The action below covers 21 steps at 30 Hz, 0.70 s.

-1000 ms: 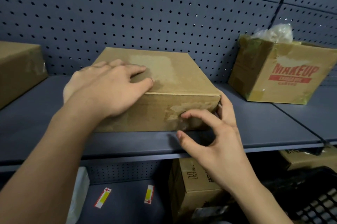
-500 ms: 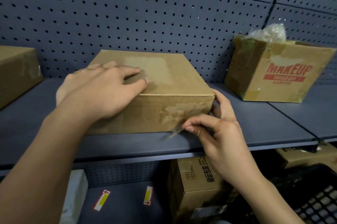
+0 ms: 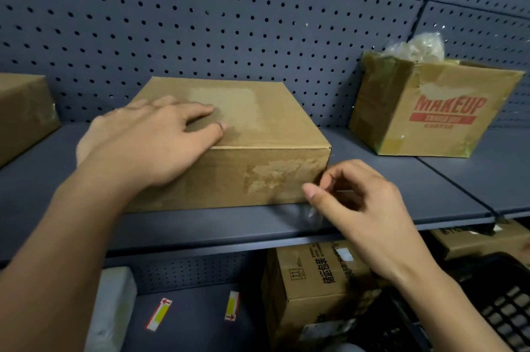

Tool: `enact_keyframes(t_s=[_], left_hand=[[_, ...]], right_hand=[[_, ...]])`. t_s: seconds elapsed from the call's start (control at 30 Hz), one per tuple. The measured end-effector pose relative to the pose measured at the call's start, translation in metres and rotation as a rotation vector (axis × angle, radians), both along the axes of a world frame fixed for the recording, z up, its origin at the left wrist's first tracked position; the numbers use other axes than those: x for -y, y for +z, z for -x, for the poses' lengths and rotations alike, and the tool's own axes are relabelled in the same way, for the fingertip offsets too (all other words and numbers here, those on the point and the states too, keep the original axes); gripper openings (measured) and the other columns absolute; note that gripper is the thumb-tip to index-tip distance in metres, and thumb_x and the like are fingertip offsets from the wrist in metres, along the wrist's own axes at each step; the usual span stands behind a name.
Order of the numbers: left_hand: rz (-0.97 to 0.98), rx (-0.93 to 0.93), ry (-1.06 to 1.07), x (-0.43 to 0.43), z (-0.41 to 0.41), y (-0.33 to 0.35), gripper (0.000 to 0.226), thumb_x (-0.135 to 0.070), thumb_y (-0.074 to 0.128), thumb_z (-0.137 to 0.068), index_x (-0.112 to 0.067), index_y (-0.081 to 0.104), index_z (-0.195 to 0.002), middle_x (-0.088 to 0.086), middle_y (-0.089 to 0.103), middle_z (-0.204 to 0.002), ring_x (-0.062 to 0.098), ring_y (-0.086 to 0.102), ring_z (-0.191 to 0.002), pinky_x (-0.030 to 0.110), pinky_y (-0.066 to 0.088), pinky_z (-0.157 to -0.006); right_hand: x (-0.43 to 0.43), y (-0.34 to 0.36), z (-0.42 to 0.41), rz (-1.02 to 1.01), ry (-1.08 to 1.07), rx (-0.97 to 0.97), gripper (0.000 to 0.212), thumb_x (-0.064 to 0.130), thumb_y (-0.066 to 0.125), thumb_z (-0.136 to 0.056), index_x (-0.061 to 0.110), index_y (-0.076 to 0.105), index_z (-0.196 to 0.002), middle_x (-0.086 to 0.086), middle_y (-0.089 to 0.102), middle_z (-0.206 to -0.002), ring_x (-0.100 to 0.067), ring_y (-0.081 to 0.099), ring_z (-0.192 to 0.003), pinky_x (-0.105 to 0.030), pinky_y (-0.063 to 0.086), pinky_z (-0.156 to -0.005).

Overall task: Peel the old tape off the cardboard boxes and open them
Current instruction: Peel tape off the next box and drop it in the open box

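A closed cardboard box [image 3: 272,133] sits at the near edge of a dark shelf [image 3: 401,194] against a pegboard wall [image 3: 229,22]. The left hand [image 3: 152,145] lies flat on the left part of its lid, fingers straight and spread, pressing down and holding nothing. The right hand [image 3: 361,208] is curled at the box's near right corner, thumb and forefinger closed in what appears to be a pinch on a thin strip of clear tape [image 3: 308,212]; the film shows only as a faint sheen below the fingertips, so the hold cannot be confirmed. The box looks light and fairly stiff, likely to slide on the smooth shelf unless it is pinned from above. Its paper skin looks fragile: a scuffed pale patch [image 3: 275,176] marks the front face and a paler rectangle the lid. The tape is probably thin, stretchy and prone to tearing, so the best hold is close to where it leaves the cardboard, pulled low along the face. A second box printed MAKEUP [image 3: 430,116] stands well apart at the right with a plastic bag [image 3: 415,47] poking from its top. A third box [image 3: 23,111] sits at the far left, and another carton [image 3: 312,274] rests on the shelf below.
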<state>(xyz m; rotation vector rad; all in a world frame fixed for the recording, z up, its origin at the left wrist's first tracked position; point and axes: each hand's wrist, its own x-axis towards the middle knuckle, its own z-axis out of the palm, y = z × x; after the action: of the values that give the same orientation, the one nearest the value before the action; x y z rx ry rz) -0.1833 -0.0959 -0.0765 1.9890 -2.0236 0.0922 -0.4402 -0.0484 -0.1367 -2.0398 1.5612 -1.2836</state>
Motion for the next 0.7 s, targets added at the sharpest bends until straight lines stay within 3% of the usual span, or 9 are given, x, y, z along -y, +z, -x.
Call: enact_keyframes(t_s=[0.07, 0.23, 0.37, 0.57, 0.7], left_hand=[[0.0, 0.005, -0.001, -0.001, 0.0, 0.0, 0.074, -0.09, 0.005, -0.076, -0.063, 0.028, -0.141, -0.024, 0.032, -0.154, 0.02, 0.035, -0.141, 0.049, 0.035, -0.107], [0.001, 0.006, 0.003, -0.002, 0.002, 0.002, 0.067, -0.086, 0.011, -0.082, -0.062, 0.029, -0.142, -0.024, 0.032, -0.154, 0.019, 0.033, -0.141, 0.048, 0.034, -0.105], [0.006, 0.008, -0.002, 0.0, 0.0, 0.0, 0.072, -0.089, 0.007, -0.078, -0.062, 0.028, -0.142, -0.024, 0.033, -0.153, 0.019, 0.034, -0.141, 0.049, 0.033, -0.106], [0.012, 0.005, -0.006, 0.002, -0.001, -0.001, 0.082, -0.09, 0.002, -0.069, -0.062, 0.03, -0.141, -0.022, 0.035, -0.153, 0.021, 0.035, -0.141, 0.05, 0.035, -0.107], [0.011, 0.005, -0.014, 0.002, -0.001, 0.0, 0.082, -0.09, 0.001, -0.069, -0.063, 0.029, -0.14, -0.022, 0.033, -0.154, 0.021, 0.035, -0.141, 0.051, 0.034, -0.108]], right_hand=[[0.002, -0.003, -0.005, 0.048, -0.073, -0.075, 0.04, 0.058, 0.076, -0.068, 0.026, 0.053, -0.07, 0.008, 0.057, -0.08, -0.006, 0.056, -0.08, -0.012, 0.042, -0.068], [0.006, -0.012, -0.003, 0.159, -0.114, -0.147, 0.038, 0.028, 0.083, -0.077, 0.028, 0.046, -0.067, 0.009, 0.054, -0.08, -0.007, 0.057, -0.08, -0.013, 0.045, -0.071], [0.001, -0.014, 0.001, 0.088, -0.108, -0.078, 0.033, 0.026, 0.078, -0.083, 0.025, 0.048, -0.068, 0.002, 0.064, -0.071, -0.014, 0.065, -0.073, -0.043, 0.055, -0.069], [-0.001, -0.011, 0.009, 0.005, -0.052, 0.057, 0.022, 0.017, 0.072, -0.087, 0.027, 0.053, -0.083, -0.001, 0.069, -0.08, -0.021, 0.07, -0.085, -0.054, 0.055, -0.08], [0.0, -0.015, 0.011, -0.026, -0.013, 0.177, 0.032, 0.002, 0.061, -0.094, 0.033, 0.055, -0.087, 0.004, 0.072, -0.088, -0.011, 0.073, -0.085, -0.049, 0.057, -0.085]])
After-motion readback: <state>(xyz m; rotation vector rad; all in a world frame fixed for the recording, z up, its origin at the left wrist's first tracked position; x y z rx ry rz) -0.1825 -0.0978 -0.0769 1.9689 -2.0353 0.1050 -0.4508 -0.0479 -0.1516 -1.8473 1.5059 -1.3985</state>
